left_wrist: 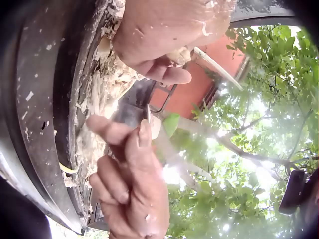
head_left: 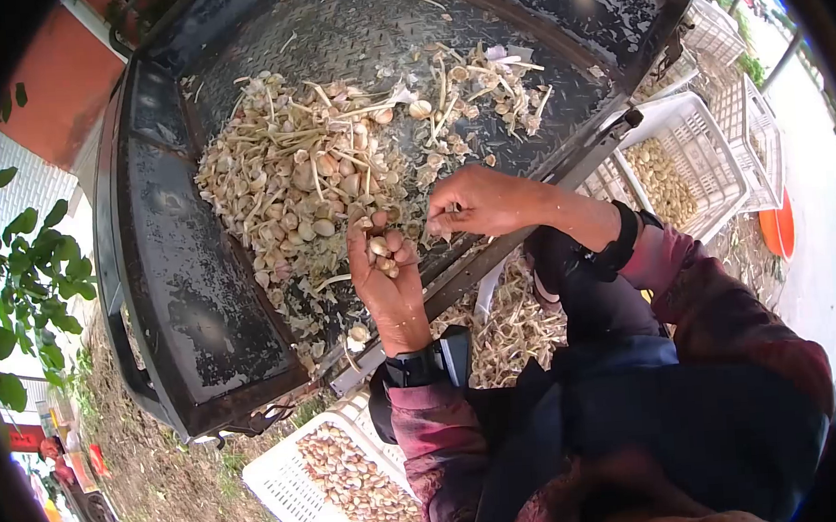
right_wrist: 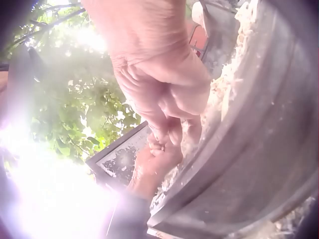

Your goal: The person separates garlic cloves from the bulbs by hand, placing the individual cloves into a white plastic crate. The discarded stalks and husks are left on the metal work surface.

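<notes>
In the head view, several garlic cloves (head_left: 388, 247) lie in the cupped palm of my left hand (head_left: 381, 287), whose fingers curl round them. Just to its right is my right hand (head_left: 491, 202), thumb and fingers drawn together on a small pale piece of garlic (head_left: 438, 228). The left wrist view has a clove (left_wrist: 180, 56) and a dry stem (left_wrist: 218, 68) by the fingers of the left hand (left_wrist: 172, 30). Both hands are above the near edge of a metal truck bed (head_left: 201, 312), beside a heap of loose garlic (head_left: 280, 193).
A raised metal rim (head_left: 521, 231) runs along the bed's near side. White plastic crates (head_left: 708, 152) of garlic stand to the right, another crate (head_left: 278, 480) of cloves is at lower left, and peelings (head_left: 518, 327) lie below the rim. Leafy branches (head_left: 31, 275) hang at far left.
</notes>
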`<control>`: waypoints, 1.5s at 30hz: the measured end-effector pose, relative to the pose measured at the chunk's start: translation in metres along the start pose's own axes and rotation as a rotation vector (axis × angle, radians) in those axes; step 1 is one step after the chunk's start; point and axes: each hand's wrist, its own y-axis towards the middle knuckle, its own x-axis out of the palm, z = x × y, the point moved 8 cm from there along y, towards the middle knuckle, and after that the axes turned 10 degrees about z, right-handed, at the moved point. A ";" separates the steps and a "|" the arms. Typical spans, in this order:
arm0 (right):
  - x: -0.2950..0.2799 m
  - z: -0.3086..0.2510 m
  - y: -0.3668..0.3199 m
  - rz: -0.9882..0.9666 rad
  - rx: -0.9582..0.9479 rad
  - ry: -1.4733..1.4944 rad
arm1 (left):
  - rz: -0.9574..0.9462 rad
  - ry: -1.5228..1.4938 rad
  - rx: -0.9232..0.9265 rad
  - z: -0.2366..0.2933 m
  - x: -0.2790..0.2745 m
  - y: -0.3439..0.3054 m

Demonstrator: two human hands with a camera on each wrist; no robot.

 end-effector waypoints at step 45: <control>0.052 -0.003 0.120 0.057 -0.068 -0.279 | 0.111 -0.138 0.042 0.030 -0.021 -0.001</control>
